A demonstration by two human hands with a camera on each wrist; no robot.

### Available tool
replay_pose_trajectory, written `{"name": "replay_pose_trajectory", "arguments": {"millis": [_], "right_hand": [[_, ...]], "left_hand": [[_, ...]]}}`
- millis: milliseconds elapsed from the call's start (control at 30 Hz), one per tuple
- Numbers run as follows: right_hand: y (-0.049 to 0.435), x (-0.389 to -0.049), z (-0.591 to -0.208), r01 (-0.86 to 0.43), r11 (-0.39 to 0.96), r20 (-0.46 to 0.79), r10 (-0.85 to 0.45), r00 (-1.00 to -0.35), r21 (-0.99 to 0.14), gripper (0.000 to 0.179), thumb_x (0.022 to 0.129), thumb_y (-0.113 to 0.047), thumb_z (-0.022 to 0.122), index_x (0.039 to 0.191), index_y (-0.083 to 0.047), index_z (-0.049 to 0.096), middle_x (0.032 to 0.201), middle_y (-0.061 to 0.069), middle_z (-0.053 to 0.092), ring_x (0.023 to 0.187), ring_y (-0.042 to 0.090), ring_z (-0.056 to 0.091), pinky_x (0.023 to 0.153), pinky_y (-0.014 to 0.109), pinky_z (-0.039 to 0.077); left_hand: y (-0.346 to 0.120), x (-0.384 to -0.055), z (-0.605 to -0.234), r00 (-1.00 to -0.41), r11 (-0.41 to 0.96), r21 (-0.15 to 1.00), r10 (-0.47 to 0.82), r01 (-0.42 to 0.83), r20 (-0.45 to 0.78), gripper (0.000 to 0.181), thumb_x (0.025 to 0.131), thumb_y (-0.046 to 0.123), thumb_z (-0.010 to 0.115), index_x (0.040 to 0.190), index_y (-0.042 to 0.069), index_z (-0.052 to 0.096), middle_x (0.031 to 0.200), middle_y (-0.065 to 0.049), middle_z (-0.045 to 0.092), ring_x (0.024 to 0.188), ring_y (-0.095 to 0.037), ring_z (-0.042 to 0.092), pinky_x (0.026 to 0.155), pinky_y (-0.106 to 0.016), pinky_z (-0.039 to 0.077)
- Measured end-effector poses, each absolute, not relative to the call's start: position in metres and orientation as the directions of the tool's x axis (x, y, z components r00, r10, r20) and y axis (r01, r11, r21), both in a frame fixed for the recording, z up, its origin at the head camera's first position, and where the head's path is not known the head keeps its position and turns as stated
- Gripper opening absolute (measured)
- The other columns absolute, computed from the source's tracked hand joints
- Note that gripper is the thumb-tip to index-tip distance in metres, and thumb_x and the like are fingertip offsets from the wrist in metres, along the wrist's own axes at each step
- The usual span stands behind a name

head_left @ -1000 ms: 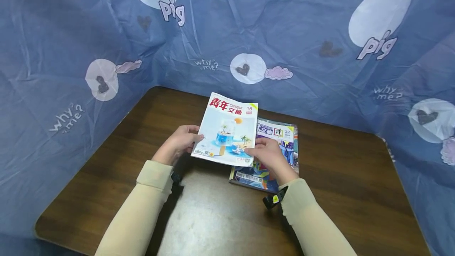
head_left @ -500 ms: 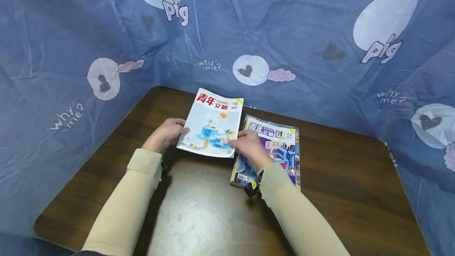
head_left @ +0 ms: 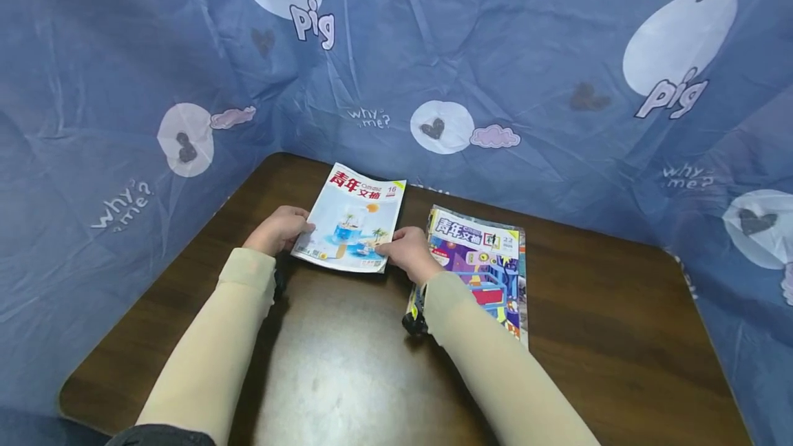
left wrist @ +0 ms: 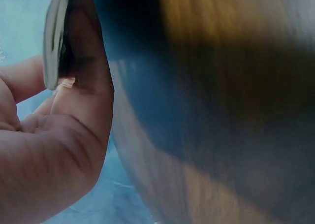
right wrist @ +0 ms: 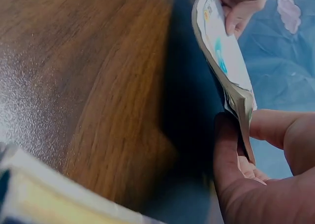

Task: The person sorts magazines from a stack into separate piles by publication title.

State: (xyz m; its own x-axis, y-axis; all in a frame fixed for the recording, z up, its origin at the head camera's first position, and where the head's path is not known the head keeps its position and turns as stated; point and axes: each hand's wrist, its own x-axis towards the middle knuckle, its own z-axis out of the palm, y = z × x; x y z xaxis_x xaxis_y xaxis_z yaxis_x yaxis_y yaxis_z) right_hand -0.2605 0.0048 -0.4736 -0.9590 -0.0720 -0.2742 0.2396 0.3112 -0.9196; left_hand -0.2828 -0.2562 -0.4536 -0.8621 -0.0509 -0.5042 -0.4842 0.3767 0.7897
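Note:
A magazine (head_left: 347, 219) with a pale blue cover and red title is held between both hands, left of the table's middle in the head view. My left hand (head_left: 280, 229) pinches its left edge, thumb on top and fingers beneath. On the opposite edge, near the lower corner, my right hand (head_left: 409, 253) grips it the same way. The right wrist view shows the magazine (right wrist: 226, 61) edge-on above the wood, its pages slightly bowed. A stack of magazines (head_left: 477, 246), a purple-covered one uppermost, lies to the right, partly hidden by the right forearm.
The brown wooden table (head_left: 595, 308) has rounded corners. A blue patterned cloth (head_left: 526, 33) hangs behind it and along the sides. In the right wrist view, the corner of the stack (right wrist: 59, 194) sits close below the right hand.
Both hands have carried the pale blue magazine leftward, off its overlap with the stack, and lower toward the table. More of the purple cover now shows.

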Motion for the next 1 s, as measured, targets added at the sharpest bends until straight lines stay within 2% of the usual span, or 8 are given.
{"name": "replay_pose_trajectory", "arguments": {"millis": [233,500,700,833,1000], "right_hand": [[-0.005,-0.263,-0.479,0.240,0.396,-0.297,-0.088,-0.951,-0.886,0.027,0.083,-0.007,0.084,0.097,0.005,0.064,0.094,0.012,0.065,0.078,0.018,0.066,0.067,0.029,0.056],[-0.002,-0.262,-0.481,0.193,0.576,-0.272,-0.052,-0.961,-0.794,0.028,0.081,-0.019,0.088,0.088,0.001,0.069,0.078,0.007,0.067,0.067,0.017,0.063,0.058,0.028,0.048],[-0.001,-0.265,-0.476,0.135,0.645,-0.217,-0.049,-0.975,-0.752,0.033,0.080,-0.027,0.089,0.090,-0.001,0.071,0.078,0.006,0.067,0.072,0.020,0.062,0.066,0.033,0.050],[-0.003,-0.265,-0.474,0.092,0.697,-0.194,-0.068,-0.979,-0.711,0.036,0.080,-0.031,0.088,0.092,-0.001,0.073,0.085,0.007,0.066,0.081,0.024,0.060,0.074,0.038,0.052],[-0.004,-0.261,-0.468,0.065,0.712,-0.206,-0.113,-0.972,-0.699,0.036,0.081,-0.028,0.087,0.094,0.001,0.072,0.086,0.009,0.066,0.081,0.026,0.059,0.075,0.041,0.052]], "left_hand": [[-0.261,-0.285,-0.462,-0.882,0.485,0.750,-0.109,-0.450,-0.459,0.041,0.102,0.004,0.052,0.140,-0.010,0.048,0.126,-0.023,0.056,0.102,-0.030,0.059,0.079,-0.040,0.053],[-0.256,-0.285,-0.465,-0.929,0.638,0.692,-0.109,-0.338,-0.353,0.036,0.098,0.007,0.058,0.129,-0.011,0.058,0.122,-0.025,0.058,0.101,-0.033,0.057,0.079,-0.044,0.052],[-0.257,-0.286,-0.467,-0.959,0.715,0.645,-0.138,-0.271,-0.249,0.033,0.094,0.010,0.066,0.118,-0.013,0.063,0.115,-0.027,0.062,0.098,-0.035,0.059,0.083,-0.046,0.054],[-0.260,-0.286,-0.465,-0.965,0.755,0.605,-0.145,-0.252,-0.220,0.031,0.091,0.012,0.065,0.109,-0.012,0.066,0.107,-0.025,0.065,0.093,-0.035,0.060,0.080,-0.046,0.054],[-0.260,-0.283,-0.463,-0.971,0.807,0.543,-0.157,-0.232,-0.180,0.027,0.088,0.015,0.061,0.097,-0.010,0.066,0.095,-0.023,0.064,0.085,-0.034,0.058,0.077,-0.048,0.052]]}}
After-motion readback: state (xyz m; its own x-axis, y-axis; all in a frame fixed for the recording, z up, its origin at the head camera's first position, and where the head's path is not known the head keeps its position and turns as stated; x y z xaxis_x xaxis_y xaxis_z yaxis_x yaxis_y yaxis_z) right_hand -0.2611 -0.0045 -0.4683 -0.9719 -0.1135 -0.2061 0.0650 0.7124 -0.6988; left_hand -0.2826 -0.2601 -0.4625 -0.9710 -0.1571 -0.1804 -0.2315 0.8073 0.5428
